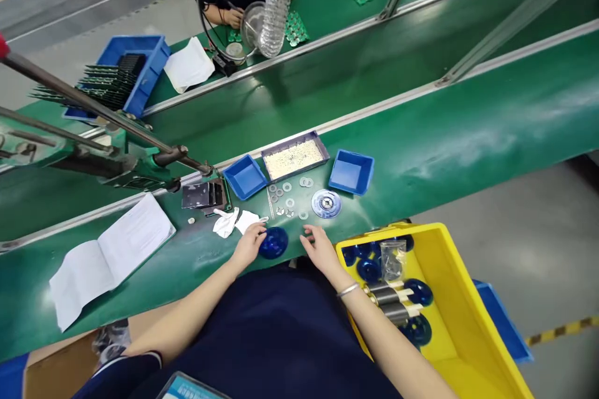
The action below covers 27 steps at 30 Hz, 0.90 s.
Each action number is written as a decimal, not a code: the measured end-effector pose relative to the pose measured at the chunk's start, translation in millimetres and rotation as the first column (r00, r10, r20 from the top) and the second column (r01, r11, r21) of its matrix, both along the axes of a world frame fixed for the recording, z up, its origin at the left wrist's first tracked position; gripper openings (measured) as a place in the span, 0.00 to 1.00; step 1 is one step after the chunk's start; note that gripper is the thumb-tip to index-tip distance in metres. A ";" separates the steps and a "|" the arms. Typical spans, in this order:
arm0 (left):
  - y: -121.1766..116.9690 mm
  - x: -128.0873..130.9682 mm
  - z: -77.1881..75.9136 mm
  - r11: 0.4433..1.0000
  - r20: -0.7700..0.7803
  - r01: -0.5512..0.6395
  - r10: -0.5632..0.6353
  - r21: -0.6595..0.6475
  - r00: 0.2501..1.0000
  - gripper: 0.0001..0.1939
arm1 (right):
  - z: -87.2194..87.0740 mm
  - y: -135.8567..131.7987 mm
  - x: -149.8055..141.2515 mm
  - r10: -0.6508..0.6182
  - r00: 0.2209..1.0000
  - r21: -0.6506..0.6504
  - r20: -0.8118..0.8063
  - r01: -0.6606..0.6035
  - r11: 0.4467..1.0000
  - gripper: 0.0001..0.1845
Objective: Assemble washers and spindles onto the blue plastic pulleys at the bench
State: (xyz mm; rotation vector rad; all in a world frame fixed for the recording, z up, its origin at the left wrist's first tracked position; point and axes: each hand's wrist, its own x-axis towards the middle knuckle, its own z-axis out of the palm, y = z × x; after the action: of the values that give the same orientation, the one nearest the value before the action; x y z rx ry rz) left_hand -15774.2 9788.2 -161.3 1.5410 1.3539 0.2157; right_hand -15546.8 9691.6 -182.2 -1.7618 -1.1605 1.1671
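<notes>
A round, glossy dark-blue part [274,243] rests on the green bench close to my body. My left hand [249,246] pinches its left rim between thumb and fingers. To the right of this part, my right hand [321,249] is open, fingers apart and curved, holding nothing. Beyond it lies a pale disc with a ringed centre [326,203]. Several flat washers [287,187] and small slotted metal pieces are scattered between the disc and a thin rod [270,202]. White cloth gloves [226,222] lie beyond my left hand.
Two blue trays [353,153] [233,174] flank a box of pale granules [322,148]. At left stand a green hand press [135,168] and an open booklet [105,265]. A yellow bin [449,262] holds blue parts and dark cylinders. Across the bench a co-worker's hand [233,17] shows near circuit boards.
</notes>
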 end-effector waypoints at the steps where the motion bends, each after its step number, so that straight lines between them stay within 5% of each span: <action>1: 6.2 -7.1 -1.1 0.999 -0.015 0.007 -0.006 0.041 1.000 0.09 | -0.5 11.3 -0.3 0.026 0.997 0.023 0.072 -0.027 0.999 0.17; 10: 27.5 -44.5 -2.2 0.998 -0.050 0.034 -0.031 0.061 0.998 0.07 | -2.4 76.1 -10.7 0.206 0.846 -0.012 0.492 -0.230 0.973 0.23; 16: 24.4 -44.8 16.3 0.981 0.074 -0.022 0.037 -0.194 0.997 0.17 | -4.1 78.9 -24.8 0.319 0.707 -0.098 0.632 -0.335 0.937 0.17; 20: 14.6 -29.9 17.7 0.912 0.187 -0.050 0.136 -0.408 0.973 0.23 | -4.5 79.8 -27.2 0.273 0.735 -0.065 0.621 -0.299 0.952 0.14; 24: 6.7 -15.3 17.6 0.751 0.311 -0.038 0.319 -0.660 0.895 0.25 | -5.0 87.4 -20.0 0.154 0.783 0.004 0.603 -0.196 0.981 0.16; 27: 2.2 -11.5 20.2 0.688 0.338 -0.001 0.357 -0.726 0.871 0.24 | -7.1 98.1 -15.0 0.175 0.756 -0.005 0.630 -0.222 0.975 0.19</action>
State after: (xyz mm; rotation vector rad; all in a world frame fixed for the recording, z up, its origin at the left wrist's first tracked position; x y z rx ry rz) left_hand -15785.6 9790.4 -141.1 0.6286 1.0193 0.1401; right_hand -15561.8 9789.7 -189.2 -2.0830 -1.7930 0.6238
